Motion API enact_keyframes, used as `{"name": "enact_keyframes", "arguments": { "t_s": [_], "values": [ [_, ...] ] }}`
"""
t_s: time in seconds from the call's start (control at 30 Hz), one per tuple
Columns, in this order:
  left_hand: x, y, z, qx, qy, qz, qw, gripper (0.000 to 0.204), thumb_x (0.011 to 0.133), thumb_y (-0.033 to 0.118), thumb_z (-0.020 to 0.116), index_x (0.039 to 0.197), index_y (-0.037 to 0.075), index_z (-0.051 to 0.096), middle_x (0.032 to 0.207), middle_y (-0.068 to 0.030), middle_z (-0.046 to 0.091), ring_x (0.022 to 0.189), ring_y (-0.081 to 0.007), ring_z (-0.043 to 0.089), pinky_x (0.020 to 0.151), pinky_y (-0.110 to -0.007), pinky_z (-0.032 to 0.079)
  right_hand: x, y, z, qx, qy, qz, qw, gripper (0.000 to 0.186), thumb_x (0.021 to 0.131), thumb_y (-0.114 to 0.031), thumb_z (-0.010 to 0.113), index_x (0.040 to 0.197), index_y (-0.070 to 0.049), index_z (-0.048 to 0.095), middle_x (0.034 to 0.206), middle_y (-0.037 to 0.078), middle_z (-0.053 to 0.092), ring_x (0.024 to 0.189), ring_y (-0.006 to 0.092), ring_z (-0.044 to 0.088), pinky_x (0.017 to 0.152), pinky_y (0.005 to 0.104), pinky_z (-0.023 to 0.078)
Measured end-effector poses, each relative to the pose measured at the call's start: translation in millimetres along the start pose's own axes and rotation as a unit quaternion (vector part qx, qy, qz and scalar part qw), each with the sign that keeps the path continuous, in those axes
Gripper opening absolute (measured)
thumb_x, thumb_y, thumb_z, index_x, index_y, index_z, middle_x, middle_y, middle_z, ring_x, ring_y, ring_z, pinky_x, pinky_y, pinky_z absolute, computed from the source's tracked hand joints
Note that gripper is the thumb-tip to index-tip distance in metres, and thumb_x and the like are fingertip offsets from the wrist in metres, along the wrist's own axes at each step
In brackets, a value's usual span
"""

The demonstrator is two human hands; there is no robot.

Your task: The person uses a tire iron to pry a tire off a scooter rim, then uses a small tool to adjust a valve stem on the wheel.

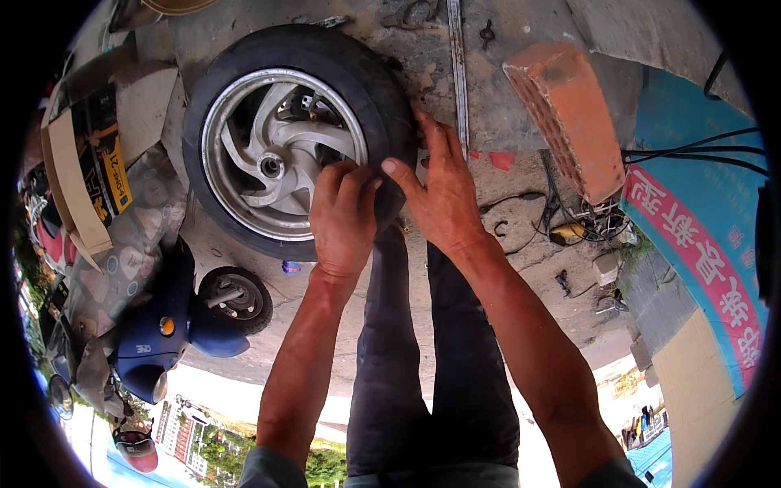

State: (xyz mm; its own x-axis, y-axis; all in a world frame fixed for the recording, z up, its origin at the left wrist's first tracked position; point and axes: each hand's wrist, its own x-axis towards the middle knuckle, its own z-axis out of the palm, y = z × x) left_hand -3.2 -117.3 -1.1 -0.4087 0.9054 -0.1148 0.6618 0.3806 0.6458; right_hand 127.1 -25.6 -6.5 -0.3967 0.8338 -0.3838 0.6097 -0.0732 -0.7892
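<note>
A motor-scooter wheel with a curved-spoke silver rim and a black tyre is in front of me, left of centre. My left hand is closed, its curled fingers gripping the wheel at the near right of the rim and tyre. Its fingertips are partly hidden. Against the tyre's right side lies my right hand, fingers stretched along the tread and thumb apart, pointing at the left hand. Both hands touch the tyre close together. No tool shows in either hand.
A red brick stands right of the wheel, near a long metal bar. Black cables and scraps lie on the dirty ground. At left are an open cardboard box and a blue scooter. A blue-and-pink sign is at right.
</note>
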Motion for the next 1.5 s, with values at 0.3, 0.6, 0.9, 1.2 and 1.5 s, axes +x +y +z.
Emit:
{"name": "enact_keyframes", "arguments": {
  "t_s": [0.3, 0.6, 0.9, 1.2, 1.5],
  "values": [
    [-4, -9, -2, 0.036, -0.055, -0.012, 0.998, 0.008, 0.097, -0.001, 0.058, 0.104, -0.001, 0.057, 0.098, -0.0188, 0.061, 0.091, -0.0422, 0.061, 0.079, -0.049, 0.048, 2, -1, 15, 0.029, -0.028, 0.041, 0.998, 0.085, 0.092, -0.02, 0.076, 0.157, 0.003, 0.026, 0.143, 0.035, 0.046, 0.123, 0.0543, 0.057, 0.097, 0.0513, 0.055],
    [8, -4, -10, 0.081, -0.123, 0.05, 0.988, 0.011, 0.097, 0.001, 0.059, 0.106, 0.0, 0.054, 0.093, -0.0192, 0.062, 0.088, -0.0439, 0.064, 0.075, -0.052, 0.049, 6, -10, 14, 0.014, -0.031, 0.07, 0.997, 0.088, 0.092, -0.019, 0.076, 0.158, 0.004, 0.023, 0.143, 0.036, 0.047, 0.124, 0.0537, 0.057, 0.1, 0.0513, 0.053],
    [-14, -44, -45, 0.175, -0.328, 0.286, 0.883, 0.013, 0.088, 0.006, 0.064, 0.095, 0.004, 0.052, 0.088, -0.0136, 0.061, 0.085, -0.0297, 0.069, 0.068, -0.042, 0.056, 15, -10, 16, -0.018, -0.066, 0.072, 0.995, 0.085, 0.092, -0.017, 0.076, 0.156, 0.008, 0.026, 0.139, 0.041, 0.051, 0.127, 0.0543, 0.056, 0.106, 0.0489, 0.049],
    [-142, -119, -115, -0.065, 0.051, -0.411, 0.908, 0.083, 0.089, 0.043, 0.08, 0.148, 0.002, 0.038, 0.131, -0.0185, 0.056, 0.115, -0.0343, 0.059, 0.101, -0.05, 0.046, 24, -23, 19, 0.012, -0.107, 0.141, 0.984, 0.117, 0.079, -0.025, 0.089, 0.162, 0.005, 0.013, 0.155, 0.037, 0.039, 0.144, 0.0474, 0.043, 0.121, 0.0447, 0.037],
    [-30, -131, -81, -0.242, 0.129, -0.443, 0.854, 0.1, 0.08, 0.037, 0.087, 0.146, -0.014, 0.031, 0.139, -0.0305, 0.054, 0.129, -0.0357, 0.056, 0.114, -0.041, 0.041, 0, 25, 32, 0.159, -0.087, 0.163, 0.97, 0.131, 0.069, -0.017, 0.096, 0.159, 0.004, 0.003, 0.152, 0.03, 0.038, 0.141, 0.0384, 0.044, 0.122, 0.041, 0.034]
  ]
}}
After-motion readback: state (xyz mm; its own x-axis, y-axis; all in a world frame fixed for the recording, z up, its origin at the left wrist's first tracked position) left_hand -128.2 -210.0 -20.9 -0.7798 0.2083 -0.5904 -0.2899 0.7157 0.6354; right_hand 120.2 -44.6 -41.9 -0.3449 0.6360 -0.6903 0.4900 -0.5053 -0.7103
